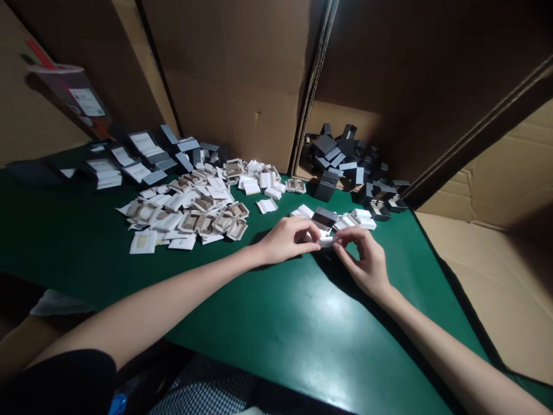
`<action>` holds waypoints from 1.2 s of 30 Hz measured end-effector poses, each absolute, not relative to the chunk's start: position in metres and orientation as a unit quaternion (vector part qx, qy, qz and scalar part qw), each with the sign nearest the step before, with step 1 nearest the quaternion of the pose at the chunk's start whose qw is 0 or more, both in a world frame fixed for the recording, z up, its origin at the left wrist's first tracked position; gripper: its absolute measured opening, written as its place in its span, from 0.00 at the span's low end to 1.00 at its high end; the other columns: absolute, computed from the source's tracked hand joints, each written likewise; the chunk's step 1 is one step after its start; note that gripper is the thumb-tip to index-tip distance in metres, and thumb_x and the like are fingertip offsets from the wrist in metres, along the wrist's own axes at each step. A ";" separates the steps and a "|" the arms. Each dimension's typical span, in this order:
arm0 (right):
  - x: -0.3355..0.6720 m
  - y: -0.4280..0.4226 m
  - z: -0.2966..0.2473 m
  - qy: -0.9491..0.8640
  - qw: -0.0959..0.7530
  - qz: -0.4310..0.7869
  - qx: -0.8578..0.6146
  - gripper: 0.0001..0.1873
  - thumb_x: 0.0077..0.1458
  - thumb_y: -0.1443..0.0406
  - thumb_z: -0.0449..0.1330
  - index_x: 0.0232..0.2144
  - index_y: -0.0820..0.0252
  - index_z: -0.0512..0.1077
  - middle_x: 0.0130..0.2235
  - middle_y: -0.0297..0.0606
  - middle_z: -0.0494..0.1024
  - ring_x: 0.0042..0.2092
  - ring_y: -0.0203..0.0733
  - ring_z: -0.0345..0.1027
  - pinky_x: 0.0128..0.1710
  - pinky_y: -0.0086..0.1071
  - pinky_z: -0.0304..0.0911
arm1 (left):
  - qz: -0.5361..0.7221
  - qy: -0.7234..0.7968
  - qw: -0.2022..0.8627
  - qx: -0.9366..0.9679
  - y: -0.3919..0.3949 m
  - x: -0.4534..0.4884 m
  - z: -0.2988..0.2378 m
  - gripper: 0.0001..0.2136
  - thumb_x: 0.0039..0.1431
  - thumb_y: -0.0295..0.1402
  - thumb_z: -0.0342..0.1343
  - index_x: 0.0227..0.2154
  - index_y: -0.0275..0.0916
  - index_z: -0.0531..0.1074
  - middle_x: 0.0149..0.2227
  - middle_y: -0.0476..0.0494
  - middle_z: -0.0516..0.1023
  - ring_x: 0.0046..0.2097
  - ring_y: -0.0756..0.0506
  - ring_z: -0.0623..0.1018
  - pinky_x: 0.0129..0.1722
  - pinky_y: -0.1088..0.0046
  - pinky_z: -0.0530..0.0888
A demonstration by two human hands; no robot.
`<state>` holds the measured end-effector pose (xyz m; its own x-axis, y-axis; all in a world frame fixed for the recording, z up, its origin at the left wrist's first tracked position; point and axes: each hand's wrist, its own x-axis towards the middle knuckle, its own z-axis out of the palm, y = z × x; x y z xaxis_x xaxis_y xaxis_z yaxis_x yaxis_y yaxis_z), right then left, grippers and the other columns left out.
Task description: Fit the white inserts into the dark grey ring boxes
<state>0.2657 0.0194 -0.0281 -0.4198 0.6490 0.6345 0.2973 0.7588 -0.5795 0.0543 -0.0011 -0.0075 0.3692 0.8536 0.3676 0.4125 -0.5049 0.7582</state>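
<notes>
Between my two hands is a small white folded card piece (pixel 326 242), pinched at both ends above the green tabletop. My left hand (pixel 288 240) grips its left end with thumb and fingers. The right end is between the thumb and fingertips of my right hand (pixel 365 260). Just behind the piece stands an open black box (pixel 324 217), partly hidden by my fingers. White folded pieces (pixel 363 219) lie to its right, and a few more (pixel 303 211) to its left.
A heap of white and grey-brown card pieces (pixel 185 210) covers the left middle of the green table (pixel 276 311). Open black boxes (pixel 144 153) stand behind it. More black boxes (pixel 341 153) pile up inside a cardboard carton (pixel 380 69). A drink cup (pixel 71 92) is at far left.
</notes>
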 end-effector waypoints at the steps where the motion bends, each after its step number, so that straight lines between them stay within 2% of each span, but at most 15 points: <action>1: 0.266 0.019 -0.028 -0.819 0.452 0.202 -0.289 0.08 0.55 0.68 0.58 0.39 0.57 0.66 0.35 0.38 0.72 0.33 0.38 0.67 0.33 0.33 0.66 | 0.394 0.407 0.259 0.783 -0.001 0.054 -0.009 0.15 0.52 0.33 0.61 0.43 0.39 0.69 0.40 0.44 0.74 0.41 0.46 0.74 0.38 0.71 0.72; 4: 0.267 0.018 -0.027 -0.828 0.442 0.202 -0.279 0.07 0.55 0.69 0.57 0.38 0.57 0.67 0.33 0.37 0.71 0.32 0.37 0.66 0.33 0.33 0.65 | 0.420 0.408 0.177 0.791 0.002 0.053 -0.014 0.38 0.46 0.33 0.66 0.59 0.42 0.53 0.56 0.36 0.62 0.56 0.39 0.67 0.53 0.61 0.68; 6: 0.266 0.017 -0.025 -0.834 0.438 0.193 -0.274 0.09 0.55 0.70 0.56 0.40 0.57 0.68 0.33 0.37 0.71 0.33 0.38 0.66 0.34 0.34 0.65 | 0.405 0.408 0.167 0.801 0.004 0.052 -0.018 0.46 0.44 0.33 0.67 0.62 0.44 0.44 0.63 0.34 0.51 0.64 0.36 0.56 0.61 0.56 0.60; 9: 0.266 0.016 -0.023 -0.847 0.422 0.185 -0.266 0.11 0.56 0.70 0.55 0.42 0.56 0.68 0.34 0.38 0.71 0.34 0.39 0.67 0.34 0.35 0.65 | 0.353 0.406 0.205 0.818 0.006 0.052 -0.021 0.49 0.47 0.31 0.64 0.64 0.46 0.35 0.67 0.37 0.41 0.67 0.36 0.49 0.63 0.55 0.56; 12: 0.267 0.016 -0.022 -0.856 0.407 0.194 -0.255 0.10 0.56 0.69 0.55 0.41 0.56 0.69 0.35 0.39 0.72 0.34 0.40 0.67 0.34 0.35 0.65 | 0.321 0.396 0.222 0.831 0.005 0.053 -0.019 0.47 0.50 0.29 0.61 0.65 0.48 0.33 0.68 0.40 0.38 0.67 0.37 0.46 0.64 0.55 0.56; 15: 0.267 0.018 -0.022 -0.847 0.410 0.211 -0.265 0.09 0.56 0.68 0.56 0.40 0.56 0.70 0.35 0.39 0.73 0.34 0.40 0.67 0.34 0.35 0.65 | 0.313 0.388 0.216 0.840 0.003 0.053 -0.017 0.48 0.49 0.31 0.62 0.65 0.48 0.33 0.68 0.41 0.39 0.67 0.37 0.46 0.64 0.55 0.55; 18: 0.268 0.020 -0.023 -0.833 0.419 0.225 -0.284 0.07 0.57 0.66 0.56 0.39 0.56 0.71 0.34 0.38 0.73 0.34 0.40 0.67 0.35 0.35 0.64 | 0.301 0.393 0.217 0.841 0.001 0.053 -0.015 0.50 0.46 0.34 0.65 0.65 0.48 0.35 0.67 0.40 0.45 0.66 0.35 0.52 0.61 0.53 0.59; 23: 0.268 0.022 -0.027 -0.791 0.463 0.240 -0.321 0.06 0.56 0.65 0.57 0.38 0.56 0.72 0.34 0.38 0.74 0.36 0.41 0.67 0.35 0.36 0.64 | 0.284 0.407 0.217 0.840 0.001 0.053 -0.015 0.46 0.46 0.37 0.65 0.65 0.46 0.42 0.64 0.38 0.53 0.63 0.36 0.58 0.59 0.55 0.63; 26: 0.268 0.021 -0.028 -0.768 0.495 0.221 -0.343 0.07 0.56 0.65 0.58 0.38 0.56 0.72 0.35 0.39 0.73 0.36 0.41 0.67 0.35 0.36 0.64 | 0.288 0.404 0.219 0.840 0.002 0.054 -0.016 0.46 0.47 0.41 0.64 0.65 0.45 0.43 0.65 0.38 0.53 0.64 0.37 0.57 0.59 0.56 0.62; 30: 0.267 0.018 -0.026 -0.792 0.483 0.170 -0.332 0.10 0.55 0.67 0.58 0.40 0.54 0.73 0.33 0.37 0.72 0.31 0.39 0.65 0.32 0.35 0.64 | 0.281 0.402 0.220 0.844 0.003 0.054 -0.017 0.46 0.47 0.49 0.62 0.65 0.44 0.44 0.64 0.37 0.54 0.64 0.36 0.57 0.60 0.56 0.60; 33: 0.267 0.016 -0.024 -0.806 0.475 0.149 -0.321 0.12 0.55 0.68 0.57 0.42 0.53 0.74 0.33 0.36 0.72 0.29 0.37 0.64 0.30 0.33 0.64 | 0.273 0.401 0.217 0.847 0.003 0.054 -0.017 0.46 0.47 0.51 0.61 0.65 0.43 0.43 0.64 0.35 0.54 0.63 0.35 0.58 0.60 0.56 0.60; 36: 0.267 0.017 -0.025 -0.819 0.465 0.132 -0.309 0.14 0.57 0.69 0.56 0.44 0.52 0.73 0.34 0.38 0.72 0.31 0.37 0.66 0.30 0.33 0.64 | 0.267 0.397 0.212 0.852 0.003 0.054 -0.019 0.47 0.48 0.52 0.60 0.65 0.42 0.42 0.64 0.34 0.53 0.63 0.35 0.58 0.59 0.56 0.60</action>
<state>0.2668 0.0169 -0.0245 -0.3770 0.6286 0.6802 0.3828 0.7745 -0.5035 0.0544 0.0035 -0.0191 0.5427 0.7896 0.2864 0.5634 -0.5951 0.5730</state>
